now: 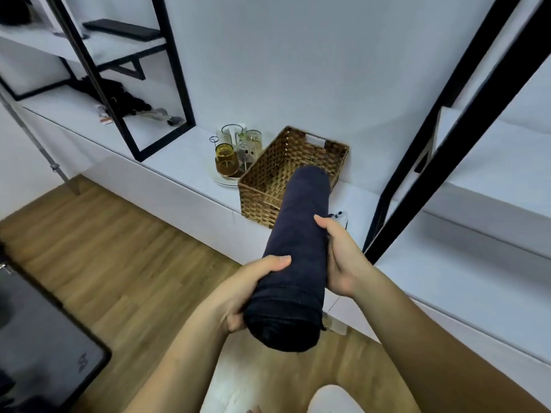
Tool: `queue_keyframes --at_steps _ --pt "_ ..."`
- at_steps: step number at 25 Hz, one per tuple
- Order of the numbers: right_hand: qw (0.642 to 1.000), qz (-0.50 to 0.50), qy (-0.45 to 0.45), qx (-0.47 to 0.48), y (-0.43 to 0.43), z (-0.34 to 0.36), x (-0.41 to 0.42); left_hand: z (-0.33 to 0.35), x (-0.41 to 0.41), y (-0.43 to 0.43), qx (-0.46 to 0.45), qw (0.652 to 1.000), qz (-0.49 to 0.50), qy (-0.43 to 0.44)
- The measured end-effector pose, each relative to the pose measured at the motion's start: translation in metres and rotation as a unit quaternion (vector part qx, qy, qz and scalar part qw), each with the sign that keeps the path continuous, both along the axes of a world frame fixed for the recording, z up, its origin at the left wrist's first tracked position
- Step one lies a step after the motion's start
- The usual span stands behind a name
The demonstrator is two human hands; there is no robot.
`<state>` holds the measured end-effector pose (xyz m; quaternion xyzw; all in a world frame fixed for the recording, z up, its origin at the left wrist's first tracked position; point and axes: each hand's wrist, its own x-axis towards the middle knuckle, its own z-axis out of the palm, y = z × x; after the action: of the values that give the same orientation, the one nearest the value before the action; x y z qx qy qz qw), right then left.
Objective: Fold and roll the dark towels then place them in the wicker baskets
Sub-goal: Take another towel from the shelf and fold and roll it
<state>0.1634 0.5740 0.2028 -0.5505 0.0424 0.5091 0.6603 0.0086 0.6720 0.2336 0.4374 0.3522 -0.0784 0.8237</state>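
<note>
A dark navy towel (295,251), rolled into a long cylinder, is held in the air in front of me, its far end over the near right corner of a wicker basket (268,186). The basket stands on a white ledge, and the part of its inside that I can see holds nothing. My left hand (253,290) grips the roll's near end from the left and underneath. My right hand (340,257) clasps the roll's right side around its middle.
A white plate with glasses and an amber carafe (226,162) stands just left of the basket. Black metal shelf frames (453,138) rise at right and left. A small white controller-like object (340,217) lies right of the basket. Wooden floor below; a dark case (38,332) at lower left.
</note>
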Motion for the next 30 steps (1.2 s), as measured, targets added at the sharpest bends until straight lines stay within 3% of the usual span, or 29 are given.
queue_keyframes --at_steps 3,7,11,14,17,21,26,30 --pt "0.999 0.034 -0.009 -0.009 0.037 -0.007 0.027 -0.007 0.03 0.044 0.036 0.999 -0.032 0.004" --pt "0.999 0.0 -0.034 -0.023 0.102 -0.025 0.1 -0.024 0.092 0.107 0.078 0.995 -0.055 -0.015" --pt "0.999 -0.013 -0.013 -0.038 0.172 -0.051 0.198 -0.05 0.155 0.178 0.229 0.972 -0.041 0.024" --pt "0.997 -0.01 0.017 -0.077 0.221 -0.081 0.258 -0.079 0.211 0.239 0.412 0.906 0.028 0.094" --pt "0.994 -0.034 0.03 -0.1 0.257 -0.121 0.291 -0.104 0.261 0.281 0.568 0.807 -0.074 0.148" --pt "0.988 -0.086 0.059 -0.111 0.29 -0.179 0.313 -0.139 0.298 0.306 0.538 0.808 -0.214 0.106" --pt "0.979 -0.156 0.047 -0.12 0.327 -0.223 0.306 -0.162 0.309 0.326 0.559 0.785 -0.254 0.083" --pt "0.969 -0.094 -0.036 -0.226 0.354 -0.245 0.302 -0.164 0.315 0.349 0.54 0.782 -0.302 0.077"
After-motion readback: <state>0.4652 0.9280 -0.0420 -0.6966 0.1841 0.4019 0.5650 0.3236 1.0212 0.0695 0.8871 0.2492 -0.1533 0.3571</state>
